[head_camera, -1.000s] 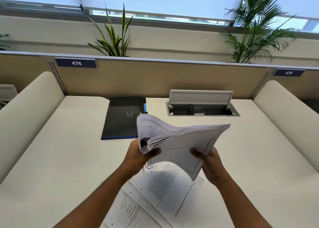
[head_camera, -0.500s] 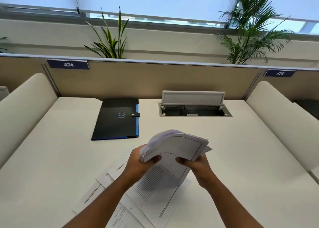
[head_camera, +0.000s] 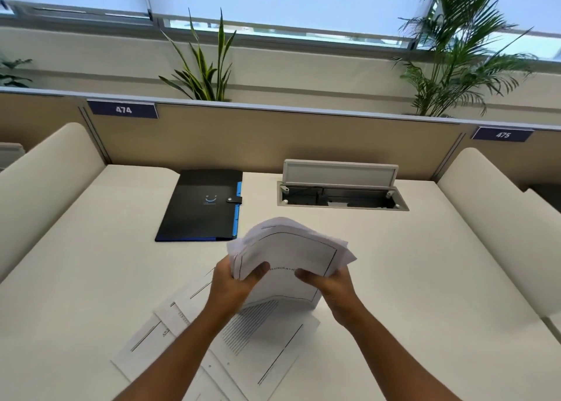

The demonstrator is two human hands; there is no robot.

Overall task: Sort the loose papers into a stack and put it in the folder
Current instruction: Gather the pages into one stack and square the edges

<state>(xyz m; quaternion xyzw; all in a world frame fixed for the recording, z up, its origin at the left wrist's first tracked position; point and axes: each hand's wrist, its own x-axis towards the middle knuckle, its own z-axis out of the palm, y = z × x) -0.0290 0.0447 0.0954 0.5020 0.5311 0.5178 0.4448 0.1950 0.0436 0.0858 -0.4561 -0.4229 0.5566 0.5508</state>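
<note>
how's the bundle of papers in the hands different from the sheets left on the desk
The bundle is held off the desk, gripped by the left hand and right hand; the loose sheets lie flat on it. The bundle is thick and bowed; the sheets are spread out, overlapping askew. Both are white printed pages.

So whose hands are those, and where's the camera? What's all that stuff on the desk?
The camera sits on a person's head, looking down, so you see their own two arms. The left hand and right hand both grip a stack of papers, held up over the desk. More loose sheets lie flat underneath. Farther back lies a black folder, shut with a strap. Beside it is a cable box with its lid up. Plants stand behind the divider.
</note>
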